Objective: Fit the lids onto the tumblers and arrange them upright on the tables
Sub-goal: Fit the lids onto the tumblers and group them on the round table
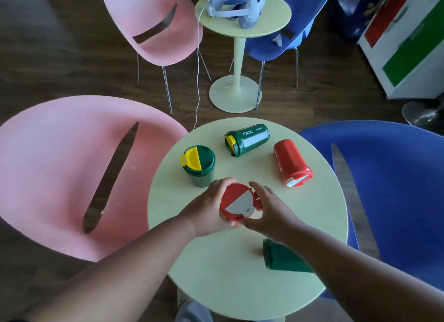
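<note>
A red tumbler with a red-and-grey lid (236,202) is upright at the middle of the round pale green table (182,256). My left hand (207,207) grips its left side and my right hand (270,212) holds the lid's right rim. A green tumbler with a yellow-and-green lid (199,165) stands upright to the left. Another lidded green tumbler (247,139) lies on its side at the back. A lidded red tumbler (292,163) lies on its side at the right. A green tumbler (281,256) lies under my right forearm, its mouth end hidden.
A pink chair (60,172) sits left of the table and a blue chair (389,189) right of it. Farther back, a second round table (242,28) holds a white headset, flanked by another pink chair (153,23) and blue chair (288,38). A white cabinet (413,47) stands at right.
</note>
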`<state>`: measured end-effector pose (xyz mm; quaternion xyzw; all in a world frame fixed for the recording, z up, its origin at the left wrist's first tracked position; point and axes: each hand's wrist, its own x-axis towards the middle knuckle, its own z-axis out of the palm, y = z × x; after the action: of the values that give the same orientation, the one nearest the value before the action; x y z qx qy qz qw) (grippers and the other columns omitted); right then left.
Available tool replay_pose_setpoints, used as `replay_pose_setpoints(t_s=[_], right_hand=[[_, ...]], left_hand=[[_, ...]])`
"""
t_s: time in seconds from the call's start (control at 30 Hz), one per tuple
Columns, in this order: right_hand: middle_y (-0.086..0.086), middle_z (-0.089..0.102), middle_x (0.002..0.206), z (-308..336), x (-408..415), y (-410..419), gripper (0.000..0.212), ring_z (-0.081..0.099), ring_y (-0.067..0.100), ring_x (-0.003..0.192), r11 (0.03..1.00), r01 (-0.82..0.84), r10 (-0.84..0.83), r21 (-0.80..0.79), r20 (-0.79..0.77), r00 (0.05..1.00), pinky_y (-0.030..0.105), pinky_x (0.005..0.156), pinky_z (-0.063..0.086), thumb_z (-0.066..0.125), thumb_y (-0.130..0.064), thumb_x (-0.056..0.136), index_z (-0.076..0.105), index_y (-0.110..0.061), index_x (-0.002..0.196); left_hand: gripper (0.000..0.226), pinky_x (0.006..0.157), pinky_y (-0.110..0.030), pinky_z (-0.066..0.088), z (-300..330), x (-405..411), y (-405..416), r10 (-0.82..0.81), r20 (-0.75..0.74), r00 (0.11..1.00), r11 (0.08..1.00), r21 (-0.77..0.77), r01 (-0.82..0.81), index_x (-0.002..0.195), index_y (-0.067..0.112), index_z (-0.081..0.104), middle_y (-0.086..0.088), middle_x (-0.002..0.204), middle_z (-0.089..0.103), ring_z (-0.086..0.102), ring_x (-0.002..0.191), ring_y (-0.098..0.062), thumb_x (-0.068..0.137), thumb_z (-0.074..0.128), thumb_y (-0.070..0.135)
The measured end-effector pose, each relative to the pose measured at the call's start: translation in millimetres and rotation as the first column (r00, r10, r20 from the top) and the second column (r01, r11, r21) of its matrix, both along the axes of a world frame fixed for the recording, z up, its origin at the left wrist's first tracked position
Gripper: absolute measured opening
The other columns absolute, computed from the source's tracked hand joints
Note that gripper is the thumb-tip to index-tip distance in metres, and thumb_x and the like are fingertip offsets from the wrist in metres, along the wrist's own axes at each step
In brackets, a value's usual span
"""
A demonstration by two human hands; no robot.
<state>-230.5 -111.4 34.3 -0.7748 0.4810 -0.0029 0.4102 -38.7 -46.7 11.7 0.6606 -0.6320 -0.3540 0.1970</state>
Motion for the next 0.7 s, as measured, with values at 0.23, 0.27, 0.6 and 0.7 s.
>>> replay_pose_setpoints(t_s=[0.23, 0.27, 0.6, 0.7], right_hand=[[-0.005, 0.049, 0.132, 4, -4, 7, 0.098, 0.050, 0.009, 0.105, 0.999, -0.043, 0.042, -0.025, -0.015, 0.999, 0.016, 0.085, 0.043, 0.082, -0.054, 0.074, 0.030, -0.027, 0.153], [-0.005, 0.049, 0.132, 6, -5, 6, 0.098, 0.049, 0.009, 0.106, 0.998, -0.053, 0.053, -0.020, -0.019, 0.998, 0.016, 0.085, 0.042, 0.081, -0.055, 0.074, 0.030, -0.028, 0.153], [-0.006, 0.055, 0.134, 12, -8, -4, 0.089, 0.051, 0.009, 0.108, 0.993, -0.117, 0.118, 0.032, -0.037, 0.992, 0.019, 0.083, 0.041, 0.075, -0.060, 0.078, 0.036, -0.028, 0.151], [-0.004, 0.056, 0.136, 9, -9, -6, 0.079, 0.055, 0.013, 0.113, 0.992, -0.118, 0.120, 0.041, -0.048, 0.992, 0.023, 0.086, 0.045, 0.068, -0.059, 0.085, 0.037, -0.027, 0.151]], left_hand=[[0.112, 0.105, -0.030, 0.042, 6, -9, 0, -0.085, 0.322, 0.943, 0.994, -0.035, 0.102, 0.152, 0.033, 0.020, 0.007, 0.144, 0.039, 0.042, 0.129, -0.013, 0.062, 0.080, 0.063], [0.111, 0.106, -0.031, 0.042, 8, -10, -1, -0.079, 0.334, 0.939, 0.995, -0.038, 0.097, 0.151, 0.032, 0.022, 0.007, 0.144, 0.039, 0.041, 0.130, -0.014, 0.062, 0.079, 0.065], [0.099, 0.103, -0.026, 0.045, 16, -17, -4, -0.064, 0.301, 0.951, 0.998, -0.006, 0.069, 0.148, 0.032, 0.025, 0.010, 0.143, 0.038, 0.039, 0.130, -0.011, 0.069, 0.079, 0.056], [0.096, 0.102, -0.026, 0.045, 19, -15, -4, -0.078, 0.280, 0.957, 0.997, 0.026, 0.074, 0.148, 0.035, 0.024, 0.012, 0.145, 0.037, 0.039, 0.130, -0.010, 0.071, 0.078, 0.055]])
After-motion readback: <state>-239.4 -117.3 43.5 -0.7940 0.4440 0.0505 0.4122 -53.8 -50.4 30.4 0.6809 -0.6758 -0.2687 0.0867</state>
